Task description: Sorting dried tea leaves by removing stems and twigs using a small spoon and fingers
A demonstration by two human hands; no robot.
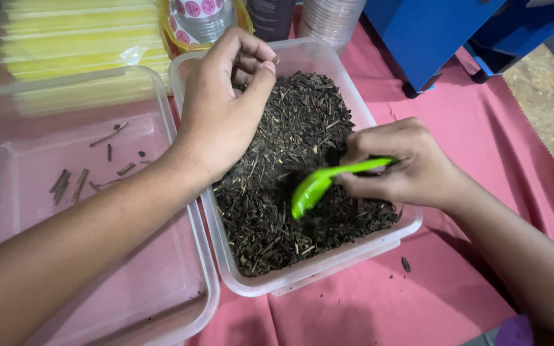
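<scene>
Forearms frame sorting step: left hand (pixel 222 106) pinches a bit, too small to identify, over dried-leaf tub (pixel 379 240), right hand (pixel 405 166) grips green spoon (pixel 322 182) w/ bowl in leaves; next probably needs sticks dropped into side tub (pixel 193 269).

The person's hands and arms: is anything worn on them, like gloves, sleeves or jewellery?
Nothing shows. The left hand and right hand are bare, with no gloves, rings or watch visible. Both forearms are uncovered as far as the picture's edge, with no sleeve in view. The fingernails look short and unpainted.
</scene>
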